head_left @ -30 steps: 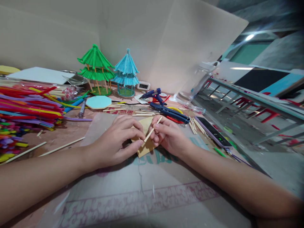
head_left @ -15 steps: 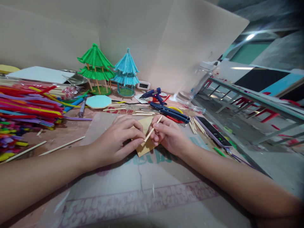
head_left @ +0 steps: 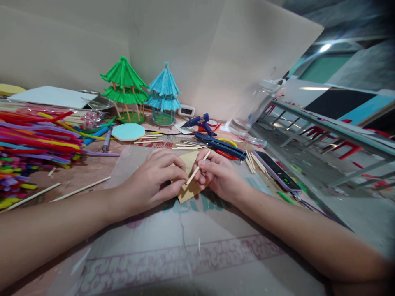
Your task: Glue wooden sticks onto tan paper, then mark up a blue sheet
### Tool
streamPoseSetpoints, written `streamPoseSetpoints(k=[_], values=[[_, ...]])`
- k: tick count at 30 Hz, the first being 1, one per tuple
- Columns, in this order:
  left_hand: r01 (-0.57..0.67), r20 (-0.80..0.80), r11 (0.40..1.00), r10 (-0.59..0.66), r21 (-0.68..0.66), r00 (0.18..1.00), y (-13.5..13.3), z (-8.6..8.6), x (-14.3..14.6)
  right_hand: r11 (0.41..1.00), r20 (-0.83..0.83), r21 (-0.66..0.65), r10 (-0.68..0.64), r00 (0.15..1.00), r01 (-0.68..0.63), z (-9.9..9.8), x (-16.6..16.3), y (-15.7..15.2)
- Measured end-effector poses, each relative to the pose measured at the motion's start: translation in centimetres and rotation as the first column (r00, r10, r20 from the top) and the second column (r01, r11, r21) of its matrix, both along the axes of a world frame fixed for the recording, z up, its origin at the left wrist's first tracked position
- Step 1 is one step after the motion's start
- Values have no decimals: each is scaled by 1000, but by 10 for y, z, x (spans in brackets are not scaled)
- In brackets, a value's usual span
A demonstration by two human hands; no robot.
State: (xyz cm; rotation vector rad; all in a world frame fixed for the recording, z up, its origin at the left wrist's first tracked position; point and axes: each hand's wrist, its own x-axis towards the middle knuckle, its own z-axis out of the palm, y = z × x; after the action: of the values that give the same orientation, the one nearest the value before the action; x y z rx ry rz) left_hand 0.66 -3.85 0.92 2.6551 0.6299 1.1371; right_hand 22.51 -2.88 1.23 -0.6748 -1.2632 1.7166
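A short wooden stick (head_left: 195, 173) slants between my two hands over a tan square board (head_left: 188, 195). My right hand (head_left: 217, 172) pinches it along its upper part between thumb and fingers. My left hand (head_left: 162, 176) is curled, with thumb and fingertips drawn together at the stick's lower end. Part of the board is covered by my fingers. Just behind, several cut sticks (head_left: 188, 146) lie on the table.
Beyond stand a green pagoda model (head_left: 125, 92) and a blue one (head_left: 164, 96). A glue gun (head_left: 202, 122), blue-handled cutters (head_left: 220, 146) and a phone (head_left: 277, 170) lie right of them. Pipe cleaners (head_left: 37, 139) heap at left, near a light-blue octagon (head_left: 128, 132).
The left thumb and fingertips have shifted very slightly at the stick's lower end, and the stick has moved a touch left. Otherwise the scene is unchanged.
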Motion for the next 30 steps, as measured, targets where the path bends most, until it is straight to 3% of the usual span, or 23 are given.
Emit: streamPoseSetpoints(k=[11, 18, 30], values=[[-100, 49, 995, 100, -8, 994, 0, -2, 1, 999, -2, 18, -34, 999, 34, 0, -1, -2], [-68, 52, 998, 68, -4, 996, -3, 0, 2, 998, 0, 32, 56, 998, -56, -3, -3, -5], [-67, 49, 998, 68, -20, 996, -4, 4, 2, 998, 9, 29, -52, 999, 52, 2, 0, -6]])
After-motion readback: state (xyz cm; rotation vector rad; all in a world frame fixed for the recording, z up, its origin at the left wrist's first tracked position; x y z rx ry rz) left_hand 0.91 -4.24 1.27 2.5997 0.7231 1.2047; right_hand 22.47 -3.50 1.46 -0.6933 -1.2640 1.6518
